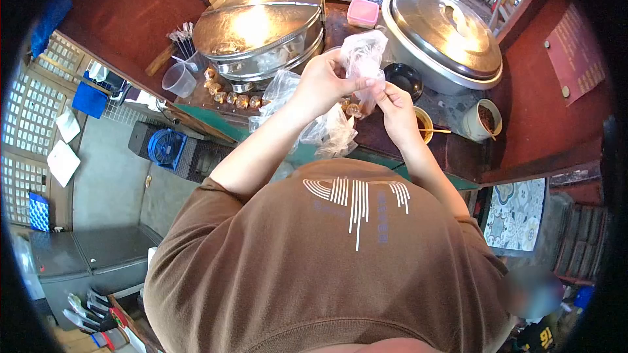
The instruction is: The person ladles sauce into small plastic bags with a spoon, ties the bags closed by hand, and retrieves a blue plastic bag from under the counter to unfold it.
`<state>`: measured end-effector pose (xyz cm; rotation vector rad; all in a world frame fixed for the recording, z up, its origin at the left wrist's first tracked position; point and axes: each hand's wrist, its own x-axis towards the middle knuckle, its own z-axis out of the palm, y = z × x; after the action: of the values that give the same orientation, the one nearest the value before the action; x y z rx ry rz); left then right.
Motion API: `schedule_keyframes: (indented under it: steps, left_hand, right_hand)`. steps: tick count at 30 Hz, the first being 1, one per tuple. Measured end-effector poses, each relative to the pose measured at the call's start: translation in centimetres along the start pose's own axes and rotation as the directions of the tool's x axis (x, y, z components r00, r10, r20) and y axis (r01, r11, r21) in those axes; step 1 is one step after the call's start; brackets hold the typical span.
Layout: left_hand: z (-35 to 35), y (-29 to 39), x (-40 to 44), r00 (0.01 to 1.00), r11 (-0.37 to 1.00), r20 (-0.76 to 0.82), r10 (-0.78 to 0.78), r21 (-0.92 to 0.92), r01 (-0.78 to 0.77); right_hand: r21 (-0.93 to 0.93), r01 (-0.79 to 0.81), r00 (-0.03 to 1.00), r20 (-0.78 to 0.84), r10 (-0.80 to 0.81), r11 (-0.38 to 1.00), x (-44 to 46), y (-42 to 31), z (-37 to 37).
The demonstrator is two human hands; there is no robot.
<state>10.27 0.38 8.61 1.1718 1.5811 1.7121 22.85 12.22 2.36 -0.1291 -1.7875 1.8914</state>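
Observation:
My left hand pinches a clear plastic bag in front of me, thumb pointing right. Something whitish shows inside the bag, but I cannot make out what it is. The fingers of my right hand are closed on the bag's lower right side. Beneath my hands, a bundle of loose clear plastic bags hangs over the counter's near edge. A black bowl sits just beyond my right hand. Small brown wrapped pieces lie in a row left of my left wrist.
A large round metal steamer stands at back left, and a lidded pot at back right. Between them is a pink-lidded box. A sauce tub with a stick and a white tub are at right. Clear cups stand left.

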Motion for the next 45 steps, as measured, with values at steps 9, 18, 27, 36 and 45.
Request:
schedule_keyframes:
  steps: [9,18,27,36,45]
  left_hand:
    - [-2.3,-3.6,0.9,0.903,0.937,0.425,-0.062,-0.288,0.199]
    - [-1.6,-0.7,1.1,0.951,0.986,0.279,-0.131,0.141,0.094]
    - [-0.3,1.4,1.0,0.980,0.942,0.193,-0.045,0.336,-0.023]
    - [-0.2,1.3,0.4,0.962,0.976,0.168,-0.215,0.074,0.205]
    - [-1.2,0.3,0.1,0.958,0.975,-0.195,-0.211,0.021,0.219]
  right_hand:
    - [0.359,-0.233,0.969,0.166,0.184,0.904,-0.5,-1.5,-0.1]
    - [0.388,-0.323,0.927,0.315,0.205,0.863,-0.6,0.4,-1.3]
    - [-0.025,-0.148,0.947,0.284,0.149,0.989,0.3,-3.0,-0.2]
    - [0.008,-0.135,0.947,0.296,0.126,0.991,0.4,-2.0,0.1]
    - [-0.059,-0.120,0.936,0.327,0.133,0.991,0.0,-2.4,0.2]
